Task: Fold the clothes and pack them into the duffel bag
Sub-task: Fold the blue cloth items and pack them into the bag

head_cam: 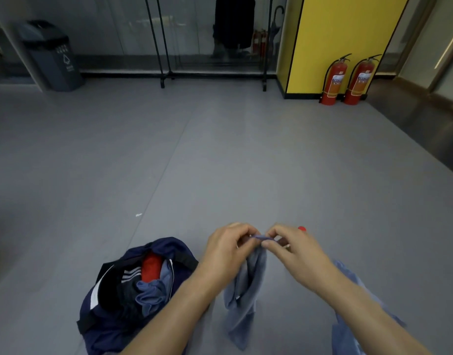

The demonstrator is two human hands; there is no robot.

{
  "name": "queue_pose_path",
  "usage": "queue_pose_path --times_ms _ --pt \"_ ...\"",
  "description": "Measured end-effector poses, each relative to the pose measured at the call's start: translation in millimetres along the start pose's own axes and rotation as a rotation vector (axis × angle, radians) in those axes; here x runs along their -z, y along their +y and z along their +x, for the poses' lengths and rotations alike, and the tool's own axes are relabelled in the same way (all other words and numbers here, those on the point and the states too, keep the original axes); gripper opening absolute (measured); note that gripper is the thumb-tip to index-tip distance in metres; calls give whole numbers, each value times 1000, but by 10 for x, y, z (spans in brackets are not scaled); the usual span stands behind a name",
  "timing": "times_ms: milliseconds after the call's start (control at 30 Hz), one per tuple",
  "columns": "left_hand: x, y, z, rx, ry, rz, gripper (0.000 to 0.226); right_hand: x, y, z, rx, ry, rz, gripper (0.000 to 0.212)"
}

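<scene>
- Both hands meet over a grey floor (220,149): the left hand (225,248) and right hand (294,248) each pinch the top edge of a blue-grey garment (245,290), fingers curled tight, the cloth hanging down between the forearms.
- A navy duffel bag (105,319) sits open on the floor just left of the left forearm, with a red item (151,269) and blue and dark clothes inside.
- More pale blue cloth (348,329) lies under the right forearm.
- Along the far wall stand a black clothes rack (166,47) with a dark coat (234,21), and a grey bin (54,57) to the left.
- Two red fire extinguishers (334,82) stand at the foot of a yellow panel (335,34) on the right.
</scene>
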State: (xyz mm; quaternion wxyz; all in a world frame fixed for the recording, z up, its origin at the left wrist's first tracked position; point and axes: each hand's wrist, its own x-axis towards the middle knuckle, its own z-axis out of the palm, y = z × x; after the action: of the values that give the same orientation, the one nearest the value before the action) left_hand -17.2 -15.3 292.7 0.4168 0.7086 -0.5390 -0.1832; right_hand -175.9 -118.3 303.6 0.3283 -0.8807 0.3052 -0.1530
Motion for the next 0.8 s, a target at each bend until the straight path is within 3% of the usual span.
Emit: queue_pose_path --times_ms 67,133,267,533,800 --pt "8 -30 12 -31 1 68 8 44 40 17 67 78 -164 8" --pt "6 -43 18 -57 2 123 11 67 29 20 61 63 -179 7" --pt "-25 -24 -11 -100 -5 167 14 23 -21 -18 16 -58 -30 31" --pt "49 -151 76 -57 56 328 17 47 -98 -7 -143 167 289 26" --pt "321 -365 160 42 164 410 16 270 27 -24 -78 340 84 21"
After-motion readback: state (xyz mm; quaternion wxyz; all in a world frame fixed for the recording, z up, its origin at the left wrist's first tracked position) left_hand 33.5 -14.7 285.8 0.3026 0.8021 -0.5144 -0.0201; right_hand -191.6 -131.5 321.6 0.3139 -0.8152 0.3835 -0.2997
